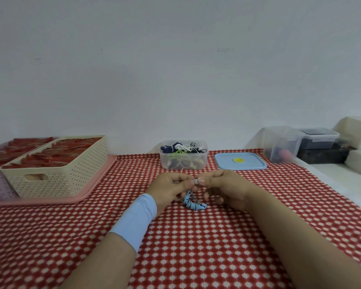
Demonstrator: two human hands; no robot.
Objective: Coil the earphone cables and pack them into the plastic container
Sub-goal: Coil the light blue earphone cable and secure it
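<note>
A light blue earphone cable point(193, 204) hangs as a small coil between my two hands, just above the red checked tablecloth. My left hand point(171, 187), with a pale blue wristband below it, pinches the cable's upper end. My right hand point(223, 185) pinches the same end from the other side, thumbs nearly meeting. Behind them stands the clear plastic container point(183, 162), open, holding several coiled cables in dark blue, white and green. Its light blue lid point(240, 162) lies flat to the right.
A cream perforated basket point(56, 176) with red items sits on a pink tray point(50, 200) at the left. Clear and dark boxes point(283, 142) and white foam pieces point(356, 130) crowd the back right, on a white surface edging the cloth.
</note>
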